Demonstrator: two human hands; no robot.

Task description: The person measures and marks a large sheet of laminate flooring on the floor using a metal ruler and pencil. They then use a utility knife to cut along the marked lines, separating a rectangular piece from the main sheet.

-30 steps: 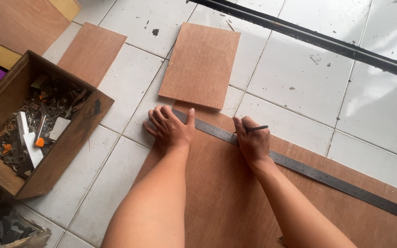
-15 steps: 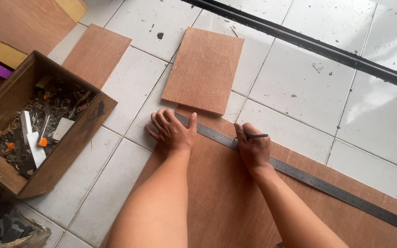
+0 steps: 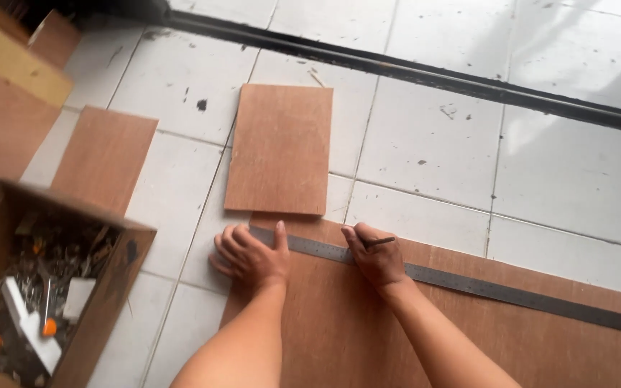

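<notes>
Both bare forearms reach forward from the lower edge of the view and come closer together toward the hands. The left hand (image 3: 251, 255) lies flat, palm down, fingers spread and pointing away, thumb stretched to the right. The right hand (image 3: 376, 257) is curled into a loose fist, knuckles up, wrist slightly bent.

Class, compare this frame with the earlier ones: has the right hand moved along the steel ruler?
No. The right hand sits at the same spot on the steel ruler, just right of the left hand; only the camera view shifted.
</notes>
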